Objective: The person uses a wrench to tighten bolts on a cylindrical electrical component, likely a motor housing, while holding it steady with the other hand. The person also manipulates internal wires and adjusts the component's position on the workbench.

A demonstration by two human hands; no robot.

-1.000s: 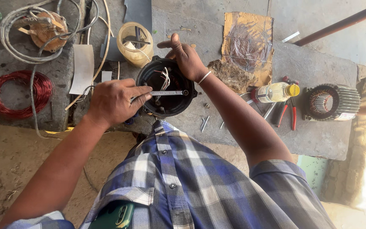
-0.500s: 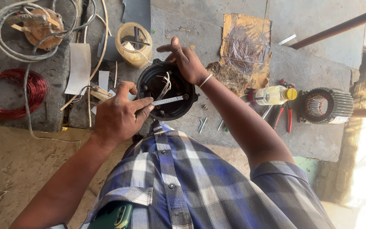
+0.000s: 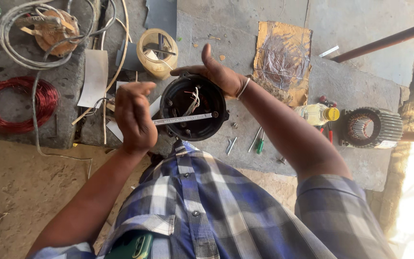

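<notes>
A round black motor housing (image 3: 178,127) sits on the concrete slab, open side up, with loose wires (image 3: 195,98) inside. My left hand (image 3: 135,117) is closed around a flat metal wrench (image 3: 185,118) that lies across the housing's opening. My right hand (image 3: 216,72) rests on the housing's far rim, thumb raised and fingers spread along the edge.
A red copper wire coil (image 3: 15,103) lies at left, below a tangle of grey cable (image 3: 34,33). A yellowish plastic tub (image 3: 156,52), a cardboard piece (image 3: 283,60), an oil bottle (image 3: 319,114), a finned stator (image 3: 372,127) and small screwdrivers (image 3: 259,143) surround the housing.
My left hand has turned with the wrench, its knuckles rolling up and to the left. My right hand stays on the housing's rim.
</notes>
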